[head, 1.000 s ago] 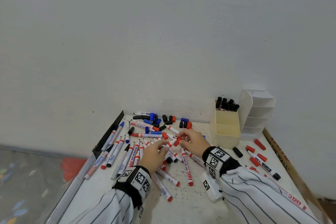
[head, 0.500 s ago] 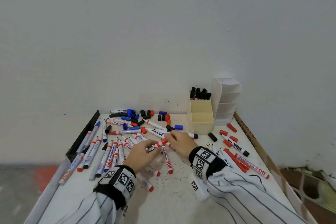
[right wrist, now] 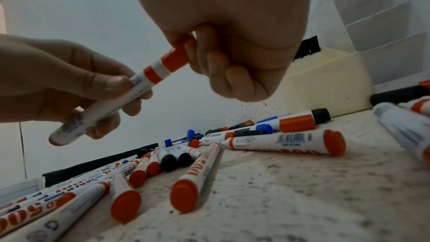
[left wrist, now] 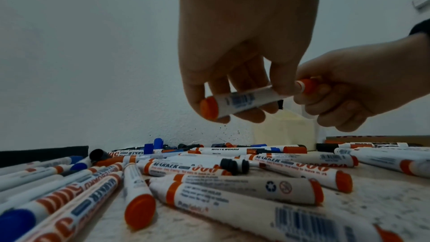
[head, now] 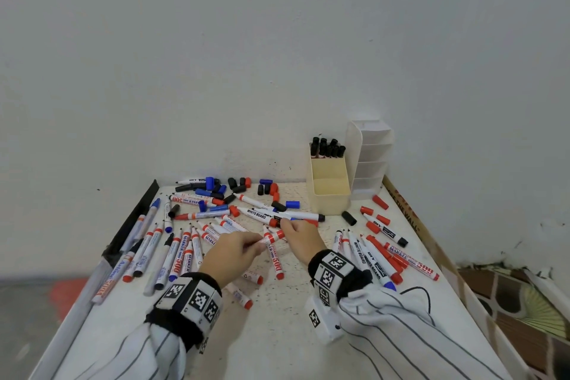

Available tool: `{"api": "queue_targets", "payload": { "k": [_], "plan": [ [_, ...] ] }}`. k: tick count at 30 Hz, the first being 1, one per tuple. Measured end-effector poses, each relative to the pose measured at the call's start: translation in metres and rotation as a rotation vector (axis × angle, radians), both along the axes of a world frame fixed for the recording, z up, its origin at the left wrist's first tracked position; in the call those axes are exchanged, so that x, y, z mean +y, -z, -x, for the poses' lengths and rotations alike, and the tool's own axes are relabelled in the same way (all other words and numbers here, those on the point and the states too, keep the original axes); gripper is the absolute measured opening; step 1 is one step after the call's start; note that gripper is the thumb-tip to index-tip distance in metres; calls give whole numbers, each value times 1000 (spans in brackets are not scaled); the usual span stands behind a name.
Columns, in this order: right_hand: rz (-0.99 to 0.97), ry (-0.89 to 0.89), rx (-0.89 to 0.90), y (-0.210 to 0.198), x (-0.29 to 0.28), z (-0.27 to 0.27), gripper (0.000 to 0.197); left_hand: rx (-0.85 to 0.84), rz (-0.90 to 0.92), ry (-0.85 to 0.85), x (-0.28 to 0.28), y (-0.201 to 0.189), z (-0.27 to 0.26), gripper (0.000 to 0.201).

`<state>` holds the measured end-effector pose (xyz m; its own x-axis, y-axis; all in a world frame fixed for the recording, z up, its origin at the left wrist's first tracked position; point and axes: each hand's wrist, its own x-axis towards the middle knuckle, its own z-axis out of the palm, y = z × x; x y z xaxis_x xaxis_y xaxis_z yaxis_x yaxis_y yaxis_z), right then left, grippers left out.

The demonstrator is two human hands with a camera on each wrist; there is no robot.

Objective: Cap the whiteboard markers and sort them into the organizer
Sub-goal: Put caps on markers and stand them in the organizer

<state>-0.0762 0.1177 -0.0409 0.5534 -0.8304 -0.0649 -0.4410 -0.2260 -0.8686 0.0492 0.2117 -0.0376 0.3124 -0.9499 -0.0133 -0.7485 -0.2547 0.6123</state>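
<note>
A red whiteboard marker (head: 271, 237) (left wrist: 244, 101) (right wrist: 121, 98) is held between both hands above the scattered pile. My left hand (head: 234, 253) (left wrist: 235, 73) grips its white barrel. My right hand (head: 300, 236) (right wrist: 223, 51) pinches the red cap (left wrist: 307, 86) (right wrist: 175, 58), which sits on the marker's end. Many red, blue and black markers and loose caps (head: 271, 187) lie across the table (head: 283, 311). The cream organizer (head: 330, 191) stands at the back right with several black-capped markers (head: 327, 146) in its rear compartment.
A white tiered shelf unit (head: 371, 157) stands behind the organizer against the wall. A black strip (head: 132, 222) runs along the table's left edge. More red markers and caps (head: 382, 244) lie right of my right hand. A cardboard piece (head: 410, 219) lines the right edge.
Both hands have lifted the red marker slightly off the pile, and the cap end is now in the right hand's pinch. The head view has shifted right and down.
</note>
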Motion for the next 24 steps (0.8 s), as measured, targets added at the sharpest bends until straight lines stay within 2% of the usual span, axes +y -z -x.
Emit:
{"api": "queue_targets", "payload": {
  "k": [2,5,10,16,18,21,24],
  "plan": [
    [8,19,-35,0,3,0,45,21,-12,34,1,0,3,19],
    [26,16,-31,3,5,2,45,31,-48,74,0,1,4,24],
    [62,-9,-58,3,7,11,44,139,-138,98,-2,-10,14,25],
    [177,-77,-152,0,2,23,44,643,-291,133,-3,-22,16,33],
    [224,-121,-148,-3,-3,28,43,730,-295,149,-7,-21,18,33],
    [322,-230,-43,-11,-20,36,38,729,-174,149,-16,-15,26,32],
    [342,-301,104,-25,-43,48,33,611,-39,111,-28,-8,42,30]
  ]
}}
